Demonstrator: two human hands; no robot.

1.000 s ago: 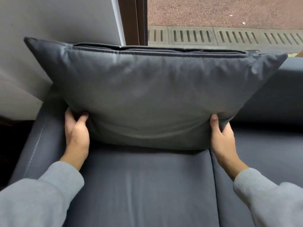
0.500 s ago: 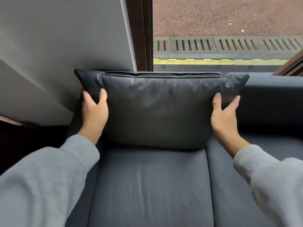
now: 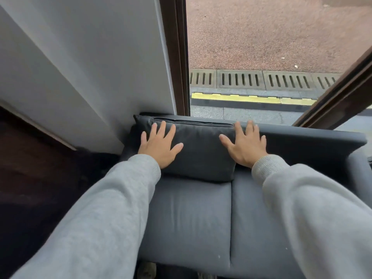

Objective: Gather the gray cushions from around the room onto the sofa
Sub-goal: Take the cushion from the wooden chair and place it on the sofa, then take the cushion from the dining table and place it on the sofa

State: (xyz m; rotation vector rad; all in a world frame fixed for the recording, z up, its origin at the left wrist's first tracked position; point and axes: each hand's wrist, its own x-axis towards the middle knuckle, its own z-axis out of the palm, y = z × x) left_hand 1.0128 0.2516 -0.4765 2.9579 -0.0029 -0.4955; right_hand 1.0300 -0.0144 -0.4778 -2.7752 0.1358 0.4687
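Sofa [image 3: 191, 222] dark gray, two seat pads, fills the area below and ahead of both hands; seam between pads runs from under the right wrist down toward the camera. Sofa backrest [image 3: 314, 139] extends right of the right hand to a squared corner. White wall [image 3: 84, 63] rises beyond and left of the left hand, dark floor [image 3: 30, 178] left of the left sleeve. Dark window frame [image 3: 177, 55] stands straight past the gap between the hands, second frame bar [image 3: 338, 93] slants beyond the right hand. Outside through the glass: reddish pavement [image 3: 271, 33], a row of drain grates [image 3: 261, 79], a yellow strip [image 3: 251, 98].

Gray cushion [image 3: 201, 150] upright against the backrest in the left corner of the sofa, zipper edge up, lower edge on the left seat pad. It sits directly under both hands.

Left hand [image 3: 159, 146] flat, fingers spread wide, palm pressed on the cushion's left half, gripping nothing. Right hand [image 3: 244, 144] flat and spread too, palm at the cushion's right edge, fingertips reaching the top of the backrest; nothing clasped. Gray sleeves [image 3: 104, 218] cover both arms to the wrists.

Cushion's left side touches the sofa arm by the wall, no gap there. Right seat pad right of the right wrist is bare, open room along the backrest
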